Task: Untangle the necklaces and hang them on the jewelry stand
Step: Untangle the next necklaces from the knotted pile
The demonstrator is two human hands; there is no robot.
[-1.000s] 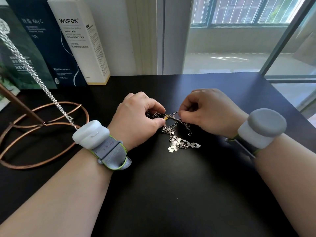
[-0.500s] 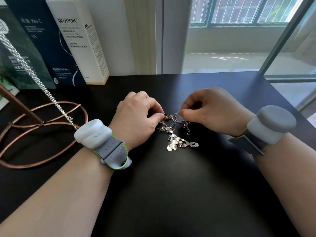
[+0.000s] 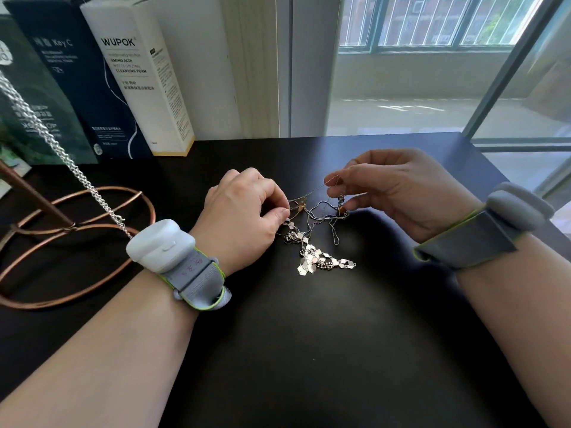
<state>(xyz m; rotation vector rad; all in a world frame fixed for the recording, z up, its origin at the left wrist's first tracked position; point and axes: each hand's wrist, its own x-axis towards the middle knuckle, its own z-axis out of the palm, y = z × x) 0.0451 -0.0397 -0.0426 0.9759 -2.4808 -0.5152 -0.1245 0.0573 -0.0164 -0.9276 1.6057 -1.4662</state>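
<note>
Boxes behind copper stand, left of tangle

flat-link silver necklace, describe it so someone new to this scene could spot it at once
On the black table, a tangle lies between the left hand and the right hand. At its near end is the flat-link necklace: bright silver diamond-shaped plates, unlike the hair-thin chains above it and the beaded ball chain beside it.

Silver diamond-link necklace tangle on a black table. Copper-coloured jewelry stand, lower left. White cleansing foam box with black lettering, upper left; navy box beside it.
</note>
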